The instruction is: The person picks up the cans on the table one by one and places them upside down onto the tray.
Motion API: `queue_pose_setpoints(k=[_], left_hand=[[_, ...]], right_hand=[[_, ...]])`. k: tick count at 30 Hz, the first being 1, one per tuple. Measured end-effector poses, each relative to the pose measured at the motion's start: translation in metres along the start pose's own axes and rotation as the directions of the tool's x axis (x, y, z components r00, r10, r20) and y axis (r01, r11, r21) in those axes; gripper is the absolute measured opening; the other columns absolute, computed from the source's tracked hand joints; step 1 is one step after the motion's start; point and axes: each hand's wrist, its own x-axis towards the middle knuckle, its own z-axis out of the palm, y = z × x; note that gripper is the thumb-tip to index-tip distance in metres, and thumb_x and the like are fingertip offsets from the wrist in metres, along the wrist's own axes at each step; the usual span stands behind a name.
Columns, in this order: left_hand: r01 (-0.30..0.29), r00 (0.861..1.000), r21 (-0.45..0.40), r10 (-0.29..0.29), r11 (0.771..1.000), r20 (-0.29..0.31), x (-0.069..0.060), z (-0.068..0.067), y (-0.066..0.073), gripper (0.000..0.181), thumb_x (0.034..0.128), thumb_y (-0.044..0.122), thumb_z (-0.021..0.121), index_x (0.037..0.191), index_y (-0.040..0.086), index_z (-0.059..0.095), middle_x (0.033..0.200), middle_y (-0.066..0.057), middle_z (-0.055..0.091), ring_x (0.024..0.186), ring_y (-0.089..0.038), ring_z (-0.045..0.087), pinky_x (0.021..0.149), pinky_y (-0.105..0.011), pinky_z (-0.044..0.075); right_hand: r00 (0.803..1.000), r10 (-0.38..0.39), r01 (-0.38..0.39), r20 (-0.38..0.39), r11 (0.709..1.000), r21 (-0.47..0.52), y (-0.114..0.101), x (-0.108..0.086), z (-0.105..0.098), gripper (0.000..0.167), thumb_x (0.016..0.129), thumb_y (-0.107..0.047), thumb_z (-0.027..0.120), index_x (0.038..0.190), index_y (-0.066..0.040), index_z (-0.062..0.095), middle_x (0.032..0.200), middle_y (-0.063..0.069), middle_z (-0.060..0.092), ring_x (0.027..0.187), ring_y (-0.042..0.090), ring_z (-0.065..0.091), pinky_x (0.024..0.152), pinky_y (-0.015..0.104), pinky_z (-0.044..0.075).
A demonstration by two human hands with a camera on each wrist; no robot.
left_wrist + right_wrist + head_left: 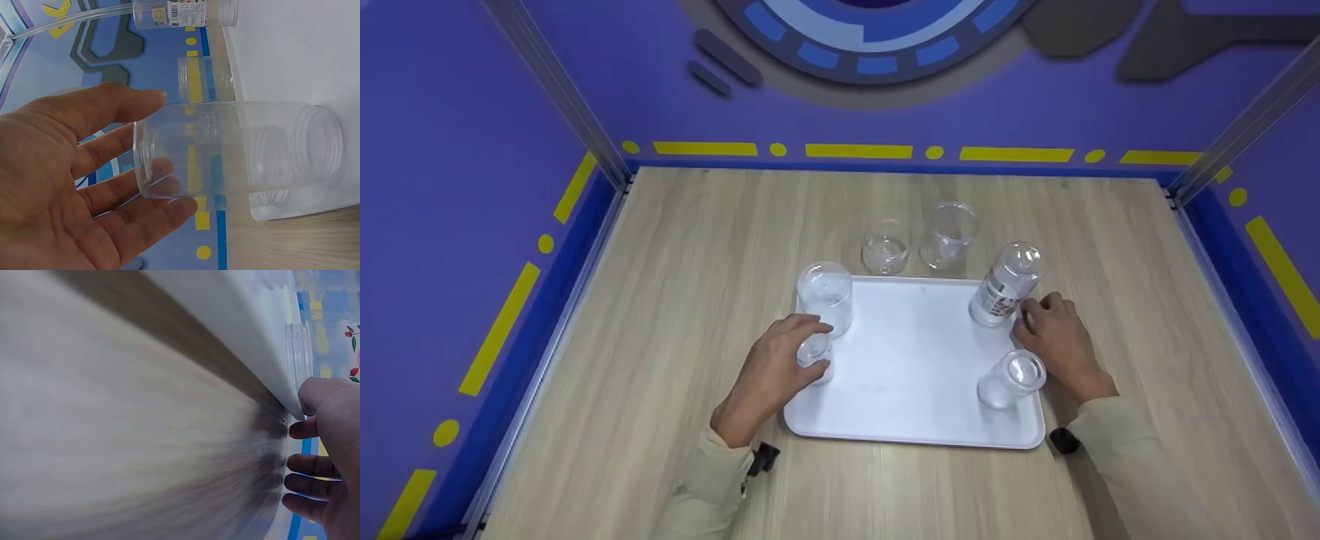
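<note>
A white tray [915, 360] lies on the wood-grain tabletop [607, 360], with four clear containers on it. The left hand [769, 367] is at a small clear jar [239, 149] near the tray's left edge; this jar stands upside down, its threaded mouth against the tray and its base upward. The left thumb and fingers curl loosely round that base from opposite sides, though how firmly they press cannot be told. Just behind it, toward the tray's back left corner, is a wider clear jar [826, 291]. The right hand [1059, 337] is at the tray's right edge, its thumb at the rim and its four fingers slightly apart, low beside the edge; whether they pinch the rim cannot be told. Next to that hand a labelled clear bottle [1003, 289] stands inverted toward the back right corner, its label showing a barcode and printed red buds with green leaves. Nearer the front right corner is a clear tumbler-shaped jar [1011, 381], base upward. Beyond the tray's back edge, a short clear container [886, 247] and a taller clear container [950, 234] stand side by side on the tabletop.
</note>
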Motion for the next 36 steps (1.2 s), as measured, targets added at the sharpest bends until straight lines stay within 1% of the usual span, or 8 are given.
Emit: queue_pose_setpoints(k=[6,15,19,23,29,36], left_hand=[[0.006,1.000,-0.007,-0.006,1.000,-0.002,0.000,0.000,0.001,0.044,0.0835,0.005,0.090,0.125,0.010,0.075,0.137,-0.010,0.067,0.130,-0.033,0.061,0.105,-0.047,0.053],[0.005,1.000,0.007,-0.004,1.000,-0.016,0.000,-0.003,0.002,0.044,0.0837,0.007,0.091,0.124,0.010,0.075,0.136,-0.010,0.068,0.130,-0.032,0.062,0.105,-0.046,0.053],[-0.016,0.999,0.000,0.016,1.000,-0.043,0.000,-0.008,0.002,0.042,0.0843,0.009,0.090,0.124,0.009,0.076,0.134,-0.011,0.069,0.128,-0.033,0.063,0.104,-0.046,0.053],[-0.052,0.995,-0.001,0.051,0.999,-0.085,0.000,-0.014,0.004,0.040,0.0850,0.011,0.090,0.122,0.007,0.076,0.132,-0.012,0.070,0.126,-0.033,0.064,0.103,-0.047,0.053],[-0.099,0.984,-0.015,0.096,0.995,-0.148,0.005,-0.020,0.010,0.037,0.0851,0.010,0.090,0.119,0.007,0.077,0.127,-0.010,0.073,0.122,-0.031,0.067,0.103,-0.045,0.054],[-0.174,0.960,-0.028,0.164,0.984,-0.228,0.017,-0.023,0.023,0.033,0.0858,0.009,0.089,0.116,0.005,0.078,0.120,-0.006,0.076,0.117,-0.026,0.070,0.100,-0.040,0.056]], right_hand=[[1.000,0.011,-0.011,0.018,1.000,-0.009,0.000,0.001,0.001,0.041,0.104,-0.023,0.059,0.135,0.005,0.062,0.123,0.031,0.052,0.113,0.049,0.050,0.085,0.066,0.050],[1.000,0.014,-0.014,0.013,1.000,-0.010,-0.001,0.002,0.000,0.040,0.104,-0.022,0.059,0.134,0.004,0.063,0.121,0.031,0.052,0.110,0.048,0.050,0.082,0.065,0.050],[1.000,0.004,-0.004,-0.001,1.000,-0.001,0.000,0.002,0.000,0.040,0.103,-0.021,0.061,0.134,0.004,0.064,0.120,0.030,0.053,0.109,0.048,0.051,0.082,0.065,0.050],[1.000,-0.003,0.003,-0.015,1.000,-0.002,0.000,0.002,0.001,0.040,0.103,-0.022,0.062,0.133,0.004,0.064,0.119,0.029,0.053,0.109,0.047,0.051,0.082,0.065,0.049],[0.999,-0.016,0.015,-0.028,1.000,-0.011,0.004,0.001,0.000,0.038,0.103,-0.021,0.062,0.131,0.004,0.064,0.116,0.029,0.053,0.106,0.047,0.051,0.078,0.064,0.049],[0.999,-0.027,0.026,-0.030,1.000,-0.015,0.005,0.000,0.002,0.038,0.103,-0.021,0.062,0.131,0.005,0.064,0.116,0.030,0.054,0.105,0.048,0.052,0.077,0.064,0.050]])
